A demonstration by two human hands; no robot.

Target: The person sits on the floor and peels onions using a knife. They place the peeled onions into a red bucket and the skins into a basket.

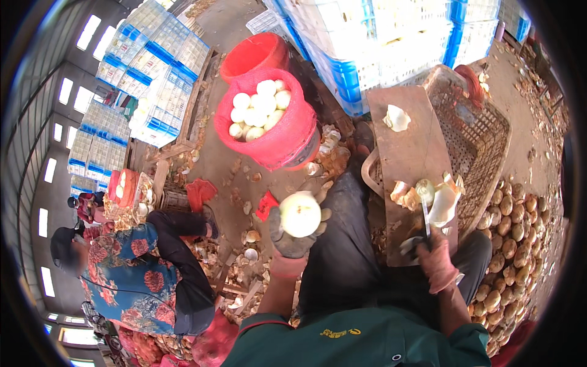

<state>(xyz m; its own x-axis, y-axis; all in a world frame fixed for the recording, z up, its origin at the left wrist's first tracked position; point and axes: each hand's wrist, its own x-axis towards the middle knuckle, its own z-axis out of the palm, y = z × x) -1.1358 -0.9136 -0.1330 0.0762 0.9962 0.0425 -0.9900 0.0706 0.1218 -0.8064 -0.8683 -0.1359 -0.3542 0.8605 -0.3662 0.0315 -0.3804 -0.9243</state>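
Note:
My left hand, in a soiled glove, holds a pale peeled onion above the floor, left of my knee. My right hand, also gloved, is closed on the dark handle of a knife over a wooden board. A small cut onion piece is at the blade's tip. Thick white and brown onion peel lies beside the blade, with brown skins to its left. Another peel piece rests near the board's far end. The board lies across a plastic basket.
A bucket lined with red mesh holds several peeled onions; a red tub stands behind. The dirty plastic basket is right of the board, unpeeled onions beyond. Stacked crates stand ahead. A co-worker sits at left.

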